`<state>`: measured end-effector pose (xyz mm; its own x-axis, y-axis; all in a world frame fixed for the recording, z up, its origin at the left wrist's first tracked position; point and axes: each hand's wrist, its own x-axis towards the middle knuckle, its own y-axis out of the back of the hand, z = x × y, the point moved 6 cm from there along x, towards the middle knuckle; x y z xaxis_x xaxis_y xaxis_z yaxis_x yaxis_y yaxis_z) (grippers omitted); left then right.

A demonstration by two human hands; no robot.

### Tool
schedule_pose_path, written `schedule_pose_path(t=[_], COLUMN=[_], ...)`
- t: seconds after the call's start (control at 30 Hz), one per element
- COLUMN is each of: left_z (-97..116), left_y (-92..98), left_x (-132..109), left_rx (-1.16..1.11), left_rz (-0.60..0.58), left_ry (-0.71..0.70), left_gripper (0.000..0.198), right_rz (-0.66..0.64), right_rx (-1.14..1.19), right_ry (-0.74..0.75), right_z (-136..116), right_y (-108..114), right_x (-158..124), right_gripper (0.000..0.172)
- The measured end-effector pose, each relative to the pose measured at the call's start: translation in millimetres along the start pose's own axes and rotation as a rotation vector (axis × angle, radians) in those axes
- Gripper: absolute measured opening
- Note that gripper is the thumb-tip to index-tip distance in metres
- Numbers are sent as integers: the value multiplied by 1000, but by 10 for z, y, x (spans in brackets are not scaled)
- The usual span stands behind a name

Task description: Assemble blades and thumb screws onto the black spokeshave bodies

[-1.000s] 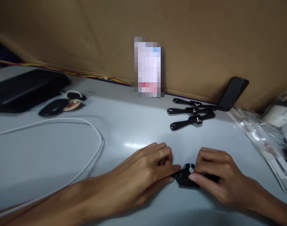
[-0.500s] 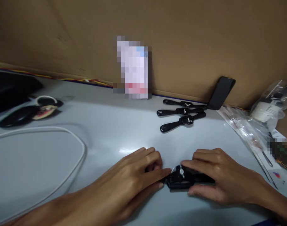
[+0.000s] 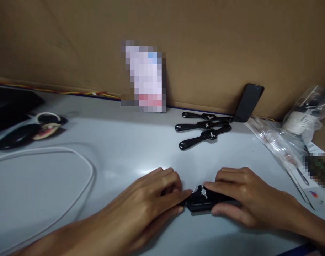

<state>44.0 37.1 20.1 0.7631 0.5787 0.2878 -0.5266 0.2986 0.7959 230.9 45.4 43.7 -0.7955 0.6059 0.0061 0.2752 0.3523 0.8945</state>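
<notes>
Low in the head view, a black spokeshave point(image 3: 196, 201) lies across the space between my two hands. A silvery wing screw shows on its middle, and a thin metal edge shows along its near side. My left hand point(image 3: 162, 192) grips the left handle between thumb and forefinger. Over on the other side, my right hand point(image 3: 239, 195) is closed round the right handle, with a fingertip close to the wing screw. Both handles are mostly hidden by the fingers. Three more spokeshaves point(image 3: 210, 135) lie side by side farther back on the grey table point(image 3: 130, 142).
A dark phone point(image 3: 248, 103) leans on the brown board behind the spokeshaves. Clear plastic packets point(image 3: 280, 149) and a bagged white roll point(image 3: 298, 121) are at right. At left lie a white cable point(image 3: 90, 170), a black mouse-like object point(image 3: 17, 137) and a white ring point(image 3: 47, 115).
The whole view has shifted slightly, moving most things a little left in the picture. Both hands keep their hold on the spokeshave, with little other visible movement.
</notes>
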Motion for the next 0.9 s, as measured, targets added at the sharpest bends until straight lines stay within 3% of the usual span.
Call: schedule_pose_path(t=[0.2, 0.37, 0.5, 0.7, 0.8, 0.9], left_z=[-19, -9, -2, -20, -27, -30], left_y=[10, 23, 23, 3, -4, -6], left_x=[-16, 5, 18, -6, -11, -10], left_rx=[16, 3, -1, -14, -16, -3], left_rz=[41, 11, 21, 38, 34, 38], left_ry=[-8, -6, -9, -3, -7, -8], left_gripper=[27, 26, 25, 23, 23, 23], right_rz=[19, 58, 176, 291, 334, 396], right_rx=[6, -16, -78, -22, 104, 40], right_ry=[-7, 7, 117, 156, 174, 135], right_z=[4, 4, -26, -140, -177, -130], right_y=[1, 32, 26, -5, 44, 103], right_x=[13, 15, 38, 107, 114, 98], right_gripper=[23, 45, 29, 43, 40, 33])
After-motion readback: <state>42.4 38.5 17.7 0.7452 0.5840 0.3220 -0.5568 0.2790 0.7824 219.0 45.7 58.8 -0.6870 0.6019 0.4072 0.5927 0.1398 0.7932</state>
